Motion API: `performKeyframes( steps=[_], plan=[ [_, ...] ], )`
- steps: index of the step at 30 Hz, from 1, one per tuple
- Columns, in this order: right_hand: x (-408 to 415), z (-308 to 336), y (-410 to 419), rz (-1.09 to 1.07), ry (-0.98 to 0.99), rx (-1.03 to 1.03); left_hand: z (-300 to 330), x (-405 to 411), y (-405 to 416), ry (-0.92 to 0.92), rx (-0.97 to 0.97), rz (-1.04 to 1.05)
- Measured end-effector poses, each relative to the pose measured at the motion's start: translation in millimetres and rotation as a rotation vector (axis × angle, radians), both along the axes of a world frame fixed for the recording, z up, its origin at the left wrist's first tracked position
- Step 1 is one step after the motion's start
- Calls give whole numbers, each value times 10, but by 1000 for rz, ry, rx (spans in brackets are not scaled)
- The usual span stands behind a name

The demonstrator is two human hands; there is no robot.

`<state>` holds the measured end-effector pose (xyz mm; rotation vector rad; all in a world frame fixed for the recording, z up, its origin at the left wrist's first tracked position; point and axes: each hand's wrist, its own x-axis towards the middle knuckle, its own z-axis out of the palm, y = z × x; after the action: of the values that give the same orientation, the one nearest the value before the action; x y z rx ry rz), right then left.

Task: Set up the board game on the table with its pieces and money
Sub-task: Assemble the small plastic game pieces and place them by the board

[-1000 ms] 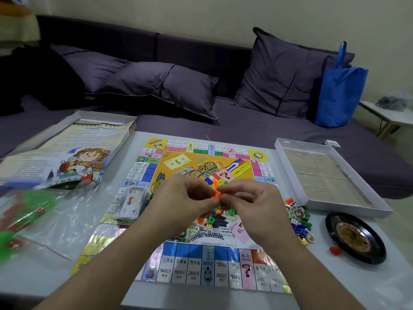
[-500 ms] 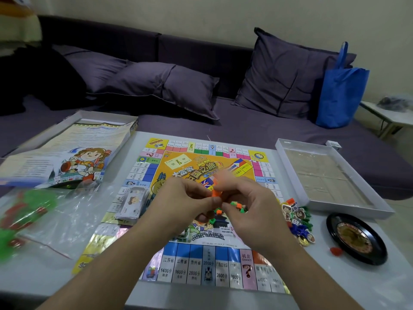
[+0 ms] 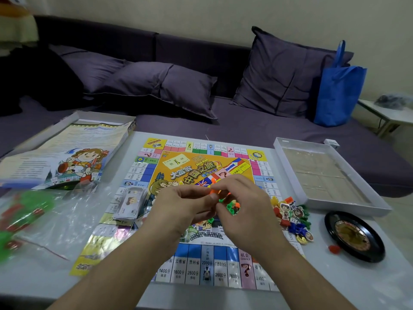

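1. Clear plastic bag, crumpled on the white table at far left, with blurred green and red pieces inside.
2. Open white cardboard box lid holding a printed sheet with a cartoon child, at the table's rear left corner.
3. Stack of paper play money, lying on the left edge of the colourful square game board, which lies flat at the table's centre.
4. Left hand, above the board's middle; fingers curled, thumb and fingertips pinching a small orange plastic piece.
5. Right hand, touching the left; fingers curled onto the same orange piece, with small green plastic pieces just beneath it.
6. Heap of mixed red, blue, green and yellow tokens, at the board's right edge.
7. Shallow white box tray, right rear of the table.
8. Black round roulette wheel, near right, with a small red piece just beside it.
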<state>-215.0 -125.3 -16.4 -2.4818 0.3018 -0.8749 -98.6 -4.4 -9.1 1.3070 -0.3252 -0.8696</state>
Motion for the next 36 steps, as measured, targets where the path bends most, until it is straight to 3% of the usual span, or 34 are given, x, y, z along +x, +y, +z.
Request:
performKeyframes(
  steps=[4, 14, 21, 27, 33, 36],
  plan=[
    [-5, 11, -6, -63, -78, 176, 26, -33, -20, 46, -55, -30],
    [1, -6, -55, -26, -73, 273, 16, -91, -6, -236, 45, 83],
    [-44, 27, -148, 5, -75, 449, 86, -15, 17, -393, 123, -16],
    [-65, 93, -179, 43, -15, 390, 135, 37, 51, -450, 176, -100],
    [-53, 101, -175, 76, 1, 254, 112, 104, 74, -389, 162, -189],
    [-45, 93, -158, 94, 23, 246, 67, 125, 44, -265, 139, -206]
  ],
)
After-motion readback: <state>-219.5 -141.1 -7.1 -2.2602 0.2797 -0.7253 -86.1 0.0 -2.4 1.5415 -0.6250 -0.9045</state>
